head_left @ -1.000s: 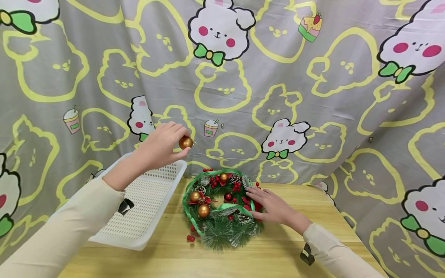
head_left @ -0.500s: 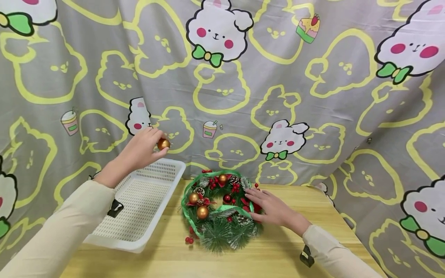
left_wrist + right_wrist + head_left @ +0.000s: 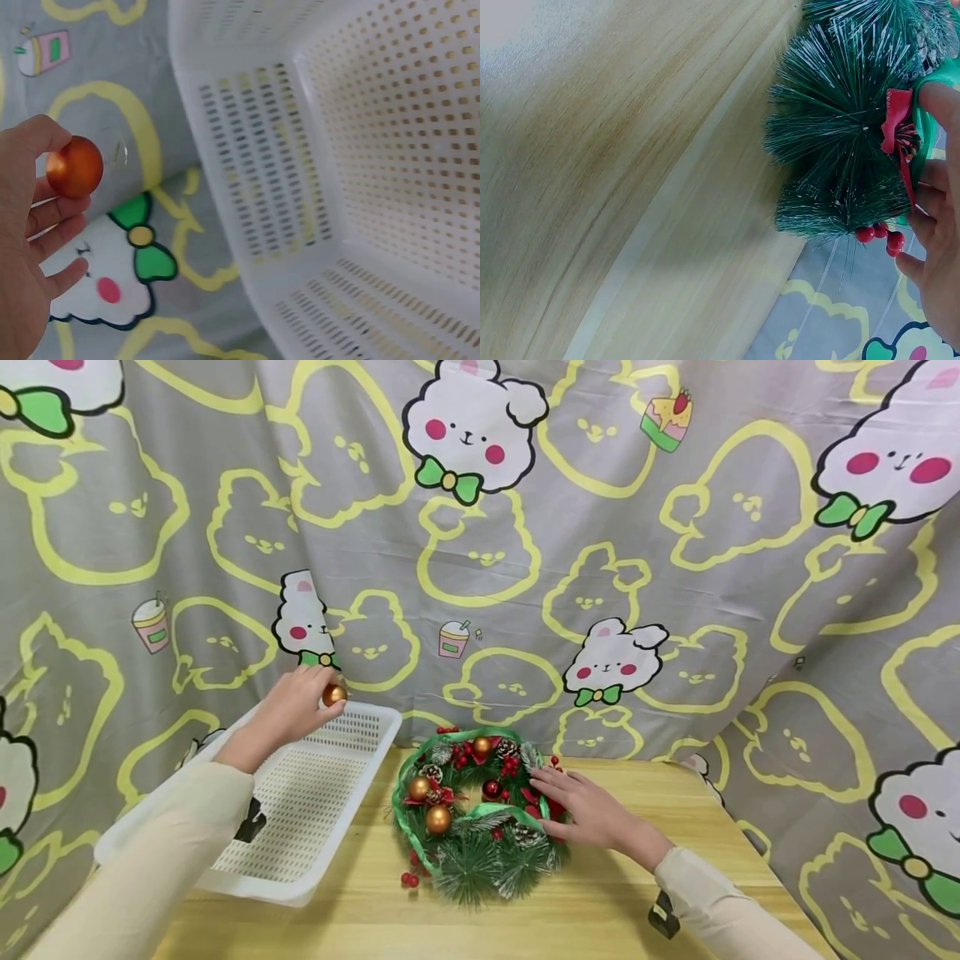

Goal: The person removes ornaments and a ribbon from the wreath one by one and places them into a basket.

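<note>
My left hand [image 3: 294, 706] pinches a gold Christmas ball [image 3: 335, 695] between thumb and fingers, above the far part of a white plastic basket [image 3: 347, 802]. In the left wrist view the ball [image 3: 75, 167] has a thin clear loop, and the basket wall [image 3: 262, 165] is beside it, apart from the hand. My right hand [image 3: 588, 810] rests on the right side of a green Christmas wreath [image 3: 472, 864], its fingers fairly straight. Gold balls, pinecones, red berries and a green ribbon [image 3: 405, 814] decorate the wreath. In the right wrist view the thumb touches the ribbon [image 3: 924, 127].
The wreath lies on a wooden table [image 3: 450, 931], right of the basket. A grey curtain [image 3: 510, 618] with cartoon prints hangs behind the table and along its sides. A red berry sprig [image 3: 409, 879] sticks out at the wreath's lower left.
My left hand has moved left with the gold ball, from near the wreath to over the basket, and then lowered. The right hand has stayed on the wreath.
</note>
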